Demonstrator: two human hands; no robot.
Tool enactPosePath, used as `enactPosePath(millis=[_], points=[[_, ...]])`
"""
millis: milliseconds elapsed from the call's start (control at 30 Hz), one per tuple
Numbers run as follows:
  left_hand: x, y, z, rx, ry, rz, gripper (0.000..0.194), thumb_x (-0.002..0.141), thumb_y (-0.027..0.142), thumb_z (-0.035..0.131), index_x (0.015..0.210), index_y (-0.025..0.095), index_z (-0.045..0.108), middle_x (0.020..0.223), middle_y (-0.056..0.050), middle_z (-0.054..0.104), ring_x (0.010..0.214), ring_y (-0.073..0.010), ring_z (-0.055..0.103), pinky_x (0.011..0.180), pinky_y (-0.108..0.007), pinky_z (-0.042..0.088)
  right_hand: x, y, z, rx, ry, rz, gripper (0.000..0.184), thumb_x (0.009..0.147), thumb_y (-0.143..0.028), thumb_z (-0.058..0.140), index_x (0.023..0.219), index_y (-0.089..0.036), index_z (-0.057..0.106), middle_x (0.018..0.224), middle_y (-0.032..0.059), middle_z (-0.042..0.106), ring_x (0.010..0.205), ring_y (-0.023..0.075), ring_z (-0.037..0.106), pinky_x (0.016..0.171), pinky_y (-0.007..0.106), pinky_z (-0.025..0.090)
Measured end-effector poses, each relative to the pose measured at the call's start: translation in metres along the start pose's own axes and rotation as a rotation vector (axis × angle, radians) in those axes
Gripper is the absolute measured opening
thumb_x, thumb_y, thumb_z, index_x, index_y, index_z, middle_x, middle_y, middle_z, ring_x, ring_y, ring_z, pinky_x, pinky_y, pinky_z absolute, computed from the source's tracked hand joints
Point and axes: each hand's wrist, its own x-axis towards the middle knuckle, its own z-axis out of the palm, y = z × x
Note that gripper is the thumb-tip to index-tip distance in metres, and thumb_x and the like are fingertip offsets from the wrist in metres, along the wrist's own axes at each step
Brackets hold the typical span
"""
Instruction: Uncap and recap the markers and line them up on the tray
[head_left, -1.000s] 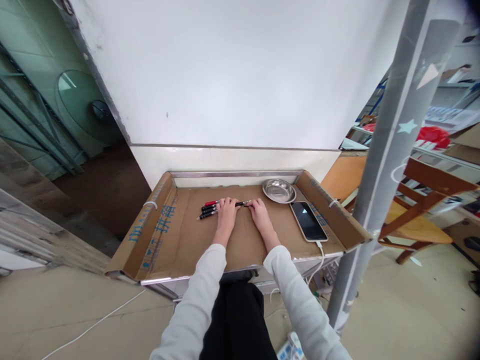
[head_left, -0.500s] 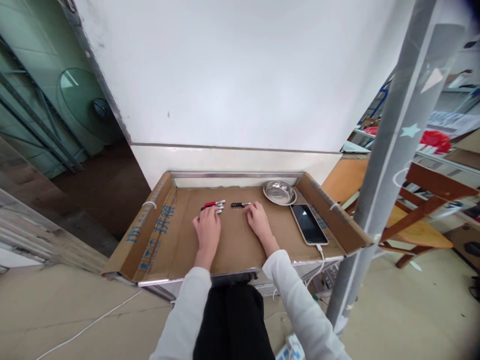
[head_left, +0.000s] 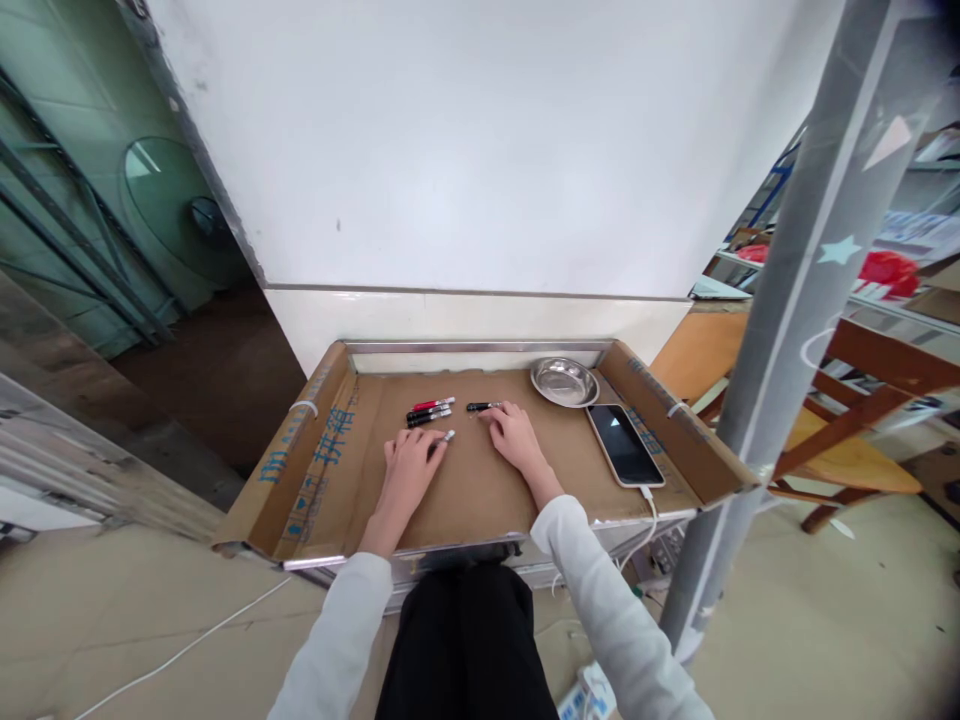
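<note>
My left hand [head_left: 409,468] is closed around a dark pen [head_left: 449,436]; only its pale end pokes out past the fingers. Just beyond it, a red pen [head_left: 433,404] and black pens [head_left: 427,417] lie side by side on the cardboard. A separate black pen [head_left: 480,407] lies to their right, pointing sideways. My right hand [head_left: 516,437] rests beside this pen's right end, fingers bent loosely and partly stretched, the fingertips close to it or touching it. No firm grip on it shows.
The cardboard-lined tray [head_left: 465,500] has raised side walls. A round metal dish [head_left: 565,382] stands at the back right, with a phone [head_left: 625,445] in front of it. A white cable [head_left: 649,515] runs from the phone over the front edge. A grey pole [head_left: 787,330] rises at the right.
My left hand has drawn back toward me from the group of pens, with one pen in its fingers. My right hand stays beside the separate black pen, one finger reaching slightly further left.
</note>
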Motion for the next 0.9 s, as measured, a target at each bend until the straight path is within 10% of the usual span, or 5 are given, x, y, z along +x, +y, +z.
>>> enactPosePath(millis=[433,633,900], points=[[0.065,0.036,0.028,0.0,-0.023,0.178,0.027,0.091,0.03,0.041,0.099,0.018,0.064,0.087,-0.009,0.058,0.08,-0.0189,0.058,0.077,-0.03,0.043,0.0,0.007,0.006,0.377,0.233,0.128,0.024,0.088,-0.02,0.036,0.095,-0.018,0.059,0.095,0.0086,0.058,0.09,0.0185,0.054,0.085,0.034,0.042],[0.064,0.034,0.021,-0.266,-0.01,0.262,0.028,0.091,0.032,0.042,0.112,0.025,0.058,0.097,-0.004,0.055,0.083,-0.0154,0.06,0.076,-0.027,0.046,0.005,0.0,0.007,1.05,0.243,0.347,0.027,0.083,-0.04,0.05,0.1,-0.019,0.057,0.091,0.0044,0.061,0.07,0.0124,0.056,0.065,0.026,0.048],[0.075,0.054,0.02,-0.863,0.234,-0.039,0.031,0.083,0.033,0.056,0.11,0.018,0.051,0.105,-0.008,0.061,0.092,-0.0154,0.061,0.079,-0.029,0.051,0.008,0.006,-0.001,1.668,0.13,0.523,0.018,0.074,-0.025,0.065,0.089,-0.016,0.067,0.081,0.0027,0.069,0.066,0.0097,0.061,0.069,0.023,0.051]])
